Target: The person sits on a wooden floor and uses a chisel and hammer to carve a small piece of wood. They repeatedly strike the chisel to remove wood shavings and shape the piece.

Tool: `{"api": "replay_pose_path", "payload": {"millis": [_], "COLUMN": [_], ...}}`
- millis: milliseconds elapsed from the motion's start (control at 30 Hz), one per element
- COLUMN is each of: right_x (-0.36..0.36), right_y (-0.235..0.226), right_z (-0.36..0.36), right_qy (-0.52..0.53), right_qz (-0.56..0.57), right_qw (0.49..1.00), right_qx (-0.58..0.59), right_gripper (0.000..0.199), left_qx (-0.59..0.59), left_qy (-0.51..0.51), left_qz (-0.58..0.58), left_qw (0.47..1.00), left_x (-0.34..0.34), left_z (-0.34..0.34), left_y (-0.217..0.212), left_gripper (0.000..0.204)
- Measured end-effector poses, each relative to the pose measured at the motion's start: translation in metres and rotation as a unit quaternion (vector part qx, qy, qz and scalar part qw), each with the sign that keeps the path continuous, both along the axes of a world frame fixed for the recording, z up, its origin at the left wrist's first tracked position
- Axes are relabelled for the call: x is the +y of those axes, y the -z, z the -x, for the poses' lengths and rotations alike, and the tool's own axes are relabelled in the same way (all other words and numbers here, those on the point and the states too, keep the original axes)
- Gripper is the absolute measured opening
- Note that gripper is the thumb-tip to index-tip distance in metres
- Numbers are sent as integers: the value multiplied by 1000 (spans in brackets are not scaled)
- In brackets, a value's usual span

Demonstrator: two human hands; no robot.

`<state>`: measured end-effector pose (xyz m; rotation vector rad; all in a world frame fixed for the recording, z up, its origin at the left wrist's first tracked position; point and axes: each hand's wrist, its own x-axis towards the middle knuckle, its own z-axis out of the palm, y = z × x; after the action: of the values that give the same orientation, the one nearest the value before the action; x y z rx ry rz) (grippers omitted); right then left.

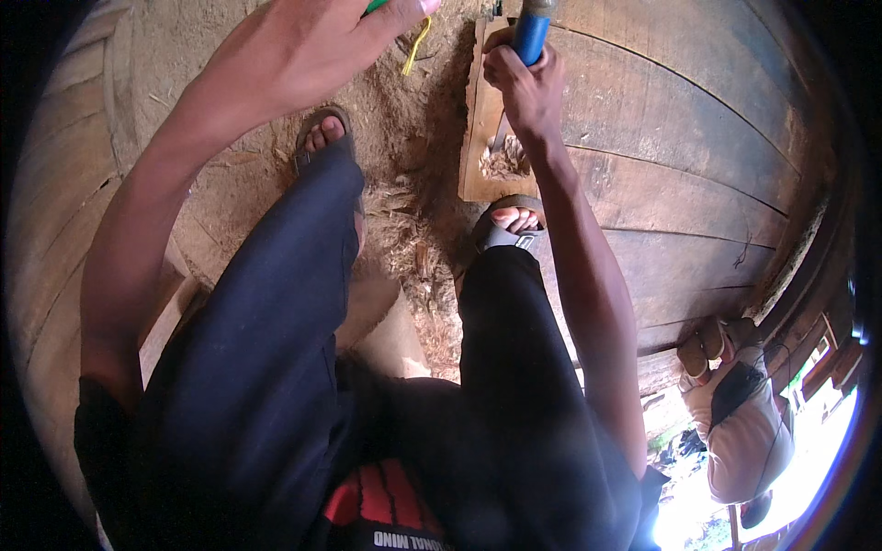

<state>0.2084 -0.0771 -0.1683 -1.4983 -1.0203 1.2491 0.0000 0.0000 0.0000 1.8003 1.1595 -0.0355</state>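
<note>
My left hand (317,46) is at the top edge, its fingers partly cut off there. It is closed around a green thing (375,5), of which only a sliver shows. A yellow cord (417,46) dangles beside the thumb. To the right, my right hand (528,87) is wrapped around the blue handle (532,35) of a tool. Grey metal shows above that handle, and the tool's head is out of view. Beneath this hand lies a wooden board (474,165) with a rough, chipped hollow (505,161) near its near end.
My sandalled feet stand on dirt ground (248,156) strewn with wood chips (423,266), the right one against the board's near end. Wide wooden planks (652,119) fill the right side. Another person (744,422) is at the lower right, near a bright opening.
</note>
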Motion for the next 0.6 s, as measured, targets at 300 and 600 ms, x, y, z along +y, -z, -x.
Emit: {"api": "replay_pose_path", "payload": {"millis": [300,600], "right_x": [-1,0], "right_y": [-9,-4], "right_z": [-7,-8], "right_qy": [23,-2], "right_qz": [-6,-21], "right_qw": [997,997], "right_qx": [72,76], "right_gripper": [10,16], "left_qx": [-44,-21], "left_qy": [29,29], "left_qz": [-37,-53], "left_qw": [998,998], "left_x": [8,15], "left_z": [-10,-7], "left_y": [6,15], "left_gripper": [35,33]}}
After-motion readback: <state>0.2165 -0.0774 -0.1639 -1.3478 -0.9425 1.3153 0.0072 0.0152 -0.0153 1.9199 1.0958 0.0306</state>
